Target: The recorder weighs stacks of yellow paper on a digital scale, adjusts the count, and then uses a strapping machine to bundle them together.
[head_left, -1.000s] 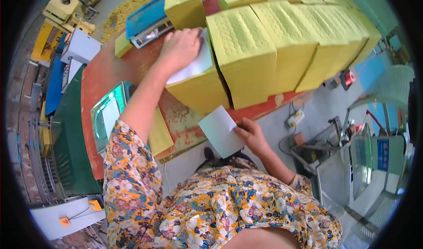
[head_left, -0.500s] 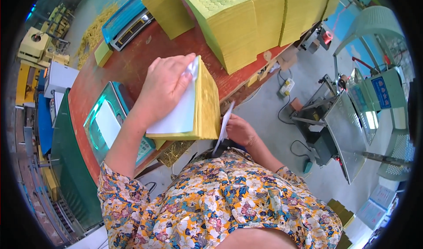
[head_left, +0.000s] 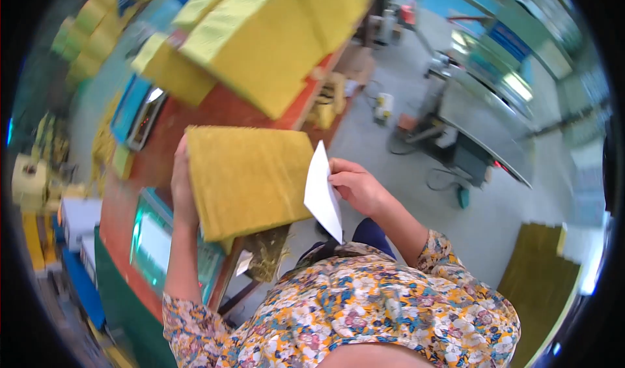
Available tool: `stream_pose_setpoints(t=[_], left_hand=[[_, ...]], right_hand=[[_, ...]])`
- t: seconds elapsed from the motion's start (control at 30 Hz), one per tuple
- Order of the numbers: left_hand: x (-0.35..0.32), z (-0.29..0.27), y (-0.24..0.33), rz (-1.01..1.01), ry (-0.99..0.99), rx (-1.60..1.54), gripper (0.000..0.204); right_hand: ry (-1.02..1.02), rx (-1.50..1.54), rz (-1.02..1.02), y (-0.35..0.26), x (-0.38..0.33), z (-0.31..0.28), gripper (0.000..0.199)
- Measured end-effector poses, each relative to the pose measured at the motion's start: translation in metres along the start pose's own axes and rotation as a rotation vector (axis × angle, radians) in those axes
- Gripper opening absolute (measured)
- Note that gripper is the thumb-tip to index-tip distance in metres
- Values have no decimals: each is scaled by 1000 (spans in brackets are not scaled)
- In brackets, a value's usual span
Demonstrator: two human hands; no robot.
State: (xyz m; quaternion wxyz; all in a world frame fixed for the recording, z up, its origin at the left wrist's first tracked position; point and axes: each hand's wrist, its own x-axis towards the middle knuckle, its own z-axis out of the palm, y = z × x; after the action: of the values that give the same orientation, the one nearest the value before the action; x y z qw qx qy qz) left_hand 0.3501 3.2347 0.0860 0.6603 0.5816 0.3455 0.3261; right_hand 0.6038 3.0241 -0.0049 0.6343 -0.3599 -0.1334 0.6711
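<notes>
A thick block of yellow paper sheets [head_left: 250,182] stands at the near edge of the red table, its broad yellow side turned up to view. Against its left side is my left hand [head_left: 182,189], closed on the block with the fingertips mostly hidden behind it. On the other side, my right hand [head_left: 357,187] pinches a white sheet [head_left: 319,189] between thumb and fingers. That sheet hangs at a slant close to the block's right edge; whether they touch I cannot tell.
Tall yellow paper stacks [head_left: 273,62] fill the far part of the red table [head_left: 159,166]. A lit scale [head_left: 148,244] sits left of my left arm, another scale [head_left: 138,120] farther back. Rightward stand a metal-topped machine [head_left: 485,120] and a dark yellow stack [head_left: 540,264].
The block has turned, so its white-covered face is out of sight and a yellow side shows. My left hand went from its top to its left side. The white sheet shows more broadly.
</notes>
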Motion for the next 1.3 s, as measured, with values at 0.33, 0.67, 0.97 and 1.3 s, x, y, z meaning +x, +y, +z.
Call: stream_pose_setpoints(t=[0.33,0.67,0.97,1.3], left_hand=[[-13,337,-97,19,-451,-410,60],[-3,663,-225,1055,-451,613,49],[60,766,-256,979,-379,411,49],[99,791,-257,-732,-600,-659,58]], right_hand=[[369,74,-345,-113,-259,-191,28],[570,102,-404,-186,-458,-427,27],[595,160,-474,-263,-433,-536,28],[640,386,-303,-285,-387,-590,23]])
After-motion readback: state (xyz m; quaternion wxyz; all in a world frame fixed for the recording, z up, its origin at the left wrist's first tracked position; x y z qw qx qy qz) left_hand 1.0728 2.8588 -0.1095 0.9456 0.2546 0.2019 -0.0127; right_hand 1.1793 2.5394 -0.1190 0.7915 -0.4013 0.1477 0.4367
